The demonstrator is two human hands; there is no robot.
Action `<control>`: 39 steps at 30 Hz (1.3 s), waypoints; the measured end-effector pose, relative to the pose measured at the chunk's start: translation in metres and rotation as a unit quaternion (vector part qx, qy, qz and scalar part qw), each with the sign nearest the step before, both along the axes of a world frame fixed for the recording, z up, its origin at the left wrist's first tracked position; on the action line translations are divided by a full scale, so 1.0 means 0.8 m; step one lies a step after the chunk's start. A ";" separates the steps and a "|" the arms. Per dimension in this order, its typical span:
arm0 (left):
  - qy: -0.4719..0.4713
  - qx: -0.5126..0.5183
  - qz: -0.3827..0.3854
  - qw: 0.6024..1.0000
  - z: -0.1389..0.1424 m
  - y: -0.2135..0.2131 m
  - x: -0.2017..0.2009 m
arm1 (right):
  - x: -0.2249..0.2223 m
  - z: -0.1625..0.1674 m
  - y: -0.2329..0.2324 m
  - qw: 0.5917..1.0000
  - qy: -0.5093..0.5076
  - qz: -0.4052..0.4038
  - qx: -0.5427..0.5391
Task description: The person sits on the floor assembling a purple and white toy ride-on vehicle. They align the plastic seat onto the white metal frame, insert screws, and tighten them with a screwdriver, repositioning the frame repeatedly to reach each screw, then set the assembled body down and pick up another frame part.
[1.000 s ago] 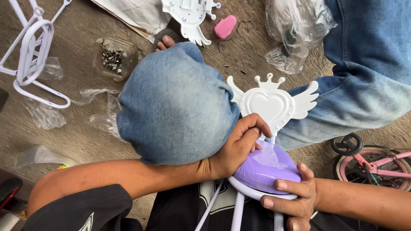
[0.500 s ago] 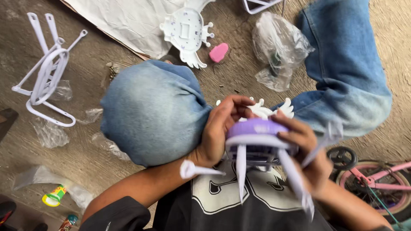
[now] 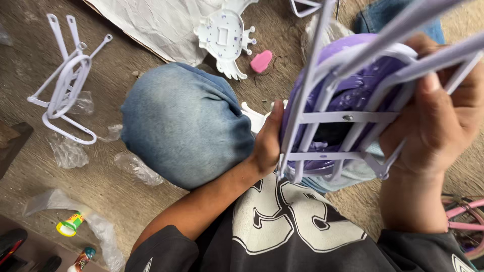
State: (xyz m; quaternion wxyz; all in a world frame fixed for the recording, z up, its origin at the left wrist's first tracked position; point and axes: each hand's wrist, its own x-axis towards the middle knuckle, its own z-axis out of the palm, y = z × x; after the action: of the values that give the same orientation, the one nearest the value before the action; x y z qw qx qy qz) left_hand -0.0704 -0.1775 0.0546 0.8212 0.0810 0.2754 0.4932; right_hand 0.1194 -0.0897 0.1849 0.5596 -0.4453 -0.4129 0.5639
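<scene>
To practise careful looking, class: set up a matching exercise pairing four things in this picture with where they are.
Things:
1 purple seat
2 pink cap
3 white wire rack
4 pink bike wheel

Places:
A bottom right corner
B on the ground, far left
C held in both hands
D on the ground beside the white crown plate

Pairs: 1-C, 2-D, 3-B, 4-A

White wire racks: two, one [image 3: 65, 85] far left of the knee [image 3: 184, 123]
Winged plaques: one [image 3: 222, 35]
Pink caps: one [image 3: 261, 61]
</scene>
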 end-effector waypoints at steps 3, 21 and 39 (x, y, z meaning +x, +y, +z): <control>-0.088 -0.042 0.055 0.994 -0.003 -0.002 0.005 | -0.006 -0.003 0.005 1.000 -0.011 0.006 0.010; -0.059 -0.059 0.063 0.994 -0.013 -0.024 0.011 | -0.033 0.020 0.005 1.000 0.008 -0.006 -0.025; 0.123 0.181 -0.005 0.976 0.093 0.037 -0.014 | 0.014 -0.007 0.085 0.996 0.085 -0.007 -0.038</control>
State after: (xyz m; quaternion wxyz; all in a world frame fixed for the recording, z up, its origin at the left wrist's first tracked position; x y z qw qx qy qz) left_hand -0.0815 -0.1481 0.1287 0.7550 0.2899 0.2802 0.5171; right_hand 0.1308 -0.0217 0.1792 0.5791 -0.4202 -0.3390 0.6109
